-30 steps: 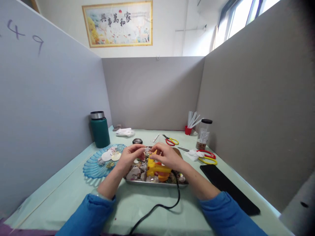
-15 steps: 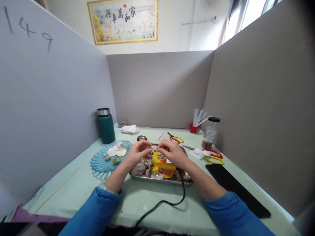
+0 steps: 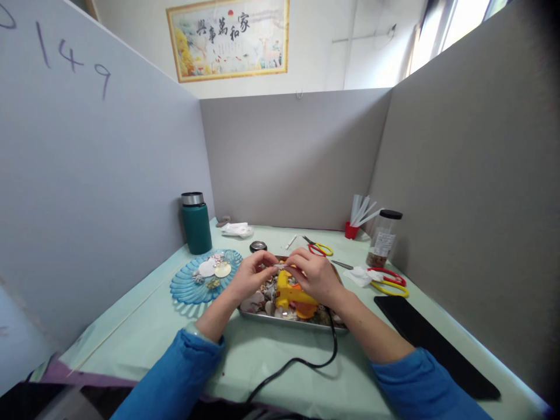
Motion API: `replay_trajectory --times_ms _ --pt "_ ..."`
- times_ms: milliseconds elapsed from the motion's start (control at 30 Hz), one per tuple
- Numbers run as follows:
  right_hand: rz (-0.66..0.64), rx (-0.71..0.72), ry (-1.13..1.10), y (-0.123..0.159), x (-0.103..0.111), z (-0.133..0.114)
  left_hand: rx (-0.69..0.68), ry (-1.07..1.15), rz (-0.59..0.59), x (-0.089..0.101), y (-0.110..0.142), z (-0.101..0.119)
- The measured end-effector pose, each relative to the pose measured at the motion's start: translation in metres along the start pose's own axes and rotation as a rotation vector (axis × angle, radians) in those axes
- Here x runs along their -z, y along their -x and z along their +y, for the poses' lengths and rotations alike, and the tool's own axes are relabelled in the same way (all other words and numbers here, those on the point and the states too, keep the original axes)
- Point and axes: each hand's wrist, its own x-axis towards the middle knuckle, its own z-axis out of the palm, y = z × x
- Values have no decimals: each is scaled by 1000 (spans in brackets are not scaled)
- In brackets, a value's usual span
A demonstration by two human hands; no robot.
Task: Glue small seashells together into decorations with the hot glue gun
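Over the far part of a metal tray (image 3: 291, 322), my left hand (image 3: 252, 274) and my right hand (image 3: 318, 276) face each other with fingertips almost meeting. Both pinch a small whitish piece (image 3: 280, 266); its kind is too small to make out. Below them a yellow hot glue gun (image 3: 285, 291) lies on the seashells (image 3: 252, 303) filling the tray. An orange scalloped shell (image 3: 306, 310) sits under the gun's barrel. The gun's black cord (image 3: 301, 360) runs off the near table edge. My right hand and forearm cover the tray's right side.
Left of the tray, a blue scalloped plate (image 3: 184, 286) bears several shells, near a green bottle (image 3: 196, 224). Scissors (image 3: 324, 249), tweezers (image 3: 342, 265), a second pair of scissors (image 3: 391, 284), a jar (image 3: 385, 240), a red cup of glue sticks (image 3: 351, 231) and a black mat (image 3: 433, 344) lie rightward.
The whole view has shifted slightly, so things sit farther right. My right fingers have curled in more around the whitish piece, which now shows thinner. The glue gun and tray stay put.
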Motion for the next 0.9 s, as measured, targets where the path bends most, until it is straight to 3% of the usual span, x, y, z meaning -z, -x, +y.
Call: replay_trajectory --times_ms 233,467,600,800,900 --pt "-7 -14 -86 -1 0 -3 -55 -53 -4 -1 0 0" --pt "9 -64 -216 -4 1 -5 32 130 4 -3 3 9" --pt "-31 -92 -279 -5 2 -6 77 163 -58 -3 4 10" --pt "-41 -189 -292 -2 -3 -3 121 144 -31 -3 3 7" --pt "-48 -278 -403 -2 -4 1 117 184 -43 -1 2 9"
